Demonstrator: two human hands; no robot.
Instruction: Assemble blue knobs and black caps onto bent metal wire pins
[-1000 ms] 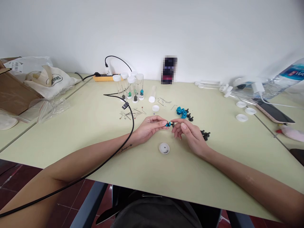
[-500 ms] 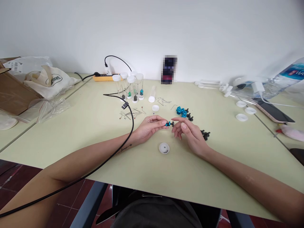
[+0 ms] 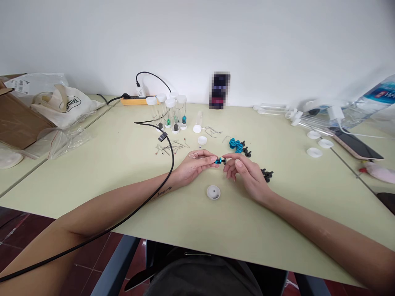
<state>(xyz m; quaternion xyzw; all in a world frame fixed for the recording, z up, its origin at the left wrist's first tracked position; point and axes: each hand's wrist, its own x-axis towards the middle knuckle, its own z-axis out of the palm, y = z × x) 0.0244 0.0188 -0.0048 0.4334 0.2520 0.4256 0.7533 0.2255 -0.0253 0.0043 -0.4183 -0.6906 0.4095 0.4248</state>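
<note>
My left hand (image 3: 197,165) pinches a small blue metal fitting (image 3: 218,160) between thumb and forefinger. A black thumbscrew (image 3: 224,160) sticks out of its right end. Thin bright metal pins or wires (image 3: 195,155) also show at the fingers of this hand. My right hand (image 3: 247,170) is held close by with fingers loosely apart; its forefinger reaches the screw's black head, and whether it touches cannot be made out. Below both hands lies a white cap (image 3: 213,192) with tiny dark pieces inside. More blue fittings (image 3: 235,144) and black thumbscrews (image 3: 267,175) lie beyond and beside my right hand.
Clear tubes (image 3: 175,111) with white caps stand at the back, near an orange power strip (image 3: 135,101). Hex keys (image 3: 168,147) lie left of centre. A black cable (image 3: 138,205) crosses over my left arm. Rightward are white caps (image 3: 314,152) and a phone (image 3: 358,144).
</note>
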